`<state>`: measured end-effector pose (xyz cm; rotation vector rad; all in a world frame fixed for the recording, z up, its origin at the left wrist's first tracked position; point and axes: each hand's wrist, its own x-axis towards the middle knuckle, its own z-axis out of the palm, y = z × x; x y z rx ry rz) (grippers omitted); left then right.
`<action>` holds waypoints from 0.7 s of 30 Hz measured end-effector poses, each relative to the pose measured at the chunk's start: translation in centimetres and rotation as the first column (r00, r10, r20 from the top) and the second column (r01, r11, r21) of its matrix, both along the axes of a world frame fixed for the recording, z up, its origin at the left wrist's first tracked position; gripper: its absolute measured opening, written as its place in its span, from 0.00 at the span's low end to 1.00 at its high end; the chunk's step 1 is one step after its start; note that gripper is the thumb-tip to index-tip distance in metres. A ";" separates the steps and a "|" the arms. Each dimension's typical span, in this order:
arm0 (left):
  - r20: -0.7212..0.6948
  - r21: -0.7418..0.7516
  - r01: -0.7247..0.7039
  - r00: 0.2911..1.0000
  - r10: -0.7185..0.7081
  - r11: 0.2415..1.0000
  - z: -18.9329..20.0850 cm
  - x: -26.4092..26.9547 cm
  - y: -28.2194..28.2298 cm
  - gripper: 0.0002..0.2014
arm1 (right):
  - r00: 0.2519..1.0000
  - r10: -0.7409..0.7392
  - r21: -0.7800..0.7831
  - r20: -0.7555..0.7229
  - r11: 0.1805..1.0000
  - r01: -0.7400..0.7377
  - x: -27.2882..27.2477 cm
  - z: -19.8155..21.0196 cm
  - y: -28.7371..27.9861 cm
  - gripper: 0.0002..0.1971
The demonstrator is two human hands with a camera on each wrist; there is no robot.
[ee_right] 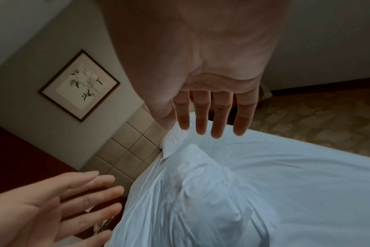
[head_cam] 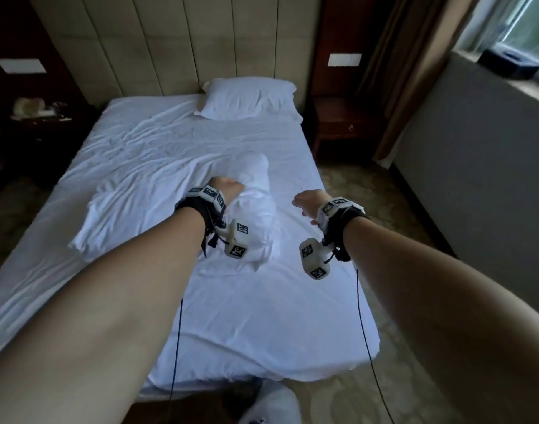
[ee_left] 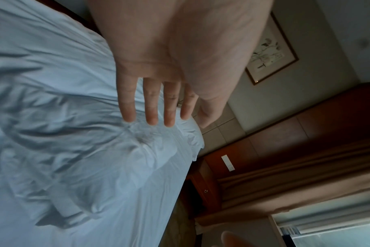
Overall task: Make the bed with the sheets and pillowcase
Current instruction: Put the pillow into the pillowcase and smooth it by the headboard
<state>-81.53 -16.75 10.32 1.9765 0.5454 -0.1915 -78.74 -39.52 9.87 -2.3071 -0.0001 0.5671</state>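
Hands, left (head_cam: 225, 186) and right (head_cam: 308, 203), hover with fingers spread, grasping nothing, over the crumpled white pillow (head_cam: 256, 209) mid-bed

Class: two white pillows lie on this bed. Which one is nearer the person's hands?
The crumpled pillow mid-bed, beside the left hand; the other pillow lies against the headboard.

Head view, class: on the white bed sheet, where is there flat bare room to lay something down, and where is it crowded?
Free: the smooth white bed sheet by the foot edge, and the head-left stretch beside the white pillow. Crowded: the middle, under the bunched white bundle and crumpled flat cloth.
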 end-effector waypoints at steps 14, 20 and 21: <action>-0.158 0.239 -0.013 0.986 0.052 0.971 -4.9 15.9 -14.8 0.19 | 0.958 0.282 -0.274 0.050 0.926 -0.259 18.2 -3.2 -11.8 0.15; -0.217 0.342 -0.038 0.969 0.118 0.939 -5.1 19.4 -17.6 0.28 | 0.939 0.338 -0.291 0.055 0.905 -0.309 24.9 -3.6 -16.6 0.17; -0.222 0.348 -0.064 0.964 0.148 0.935 -5.4 19.9 -17.5 0.30 | 0.932 0.359 -0.288 0.051 0.899 -0.331 25.7 -3.5 -17.0 0.17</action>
